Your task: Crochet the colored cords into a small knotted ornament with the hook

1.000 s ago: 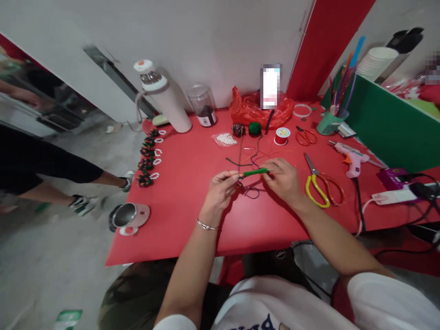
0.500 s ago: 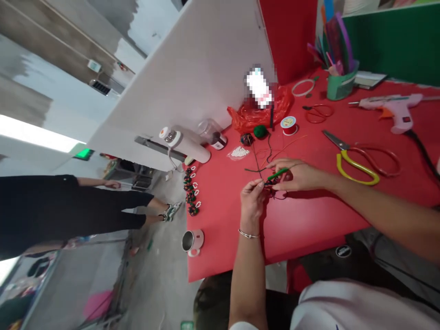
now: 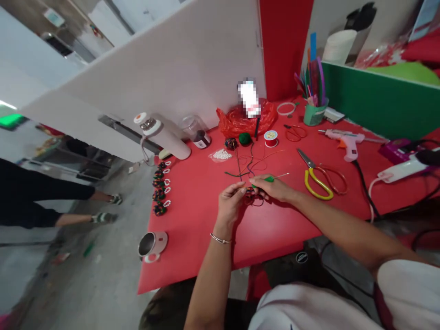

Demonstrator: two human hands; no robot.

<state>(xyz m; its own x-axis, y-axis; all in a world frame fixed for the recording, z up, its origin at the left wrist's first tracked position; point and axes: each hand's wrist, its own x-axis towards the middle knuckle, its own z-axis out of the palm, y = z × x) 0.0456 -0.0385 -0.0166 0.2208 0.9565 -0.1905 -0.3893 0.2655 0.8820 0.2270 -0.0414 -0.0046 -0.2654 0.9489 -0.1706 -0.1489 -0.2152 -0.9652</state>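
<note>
Dark yarn piece (image 3: 250, 192), small and looped, is over the red bench (image 3: 202, 224), pinched in the closed grip of my left hand (image 3: 232, 198). My right hand (image 3: 277, 189), beside it, closes its grip on a green-handled tool (image 3: 269, 179), metal shaft pointing right. Beyond lie loose strands (image 3: 232, 174), a green yarn ball (image 3: 244, 138) and a red spool (image 3: 271, 141).

A pale flask (image 3: 172, 140) stands on the red table (image 3: 202, 201) beside a clear jar (image 3: 201, 139) with dark contents, and a mug (image 3: 160, 241) sits near the table's left edge. A blurred-out phone (image 3: 250, 98) is propped by a crumpled red bag (image 3: 227, 123). Rightward, a green cup (image 3: 314, 115) holds pens, and a pink glue gun (image 3: 349, 146) lies near a white power strip (image 3: 395, 169)
</note>
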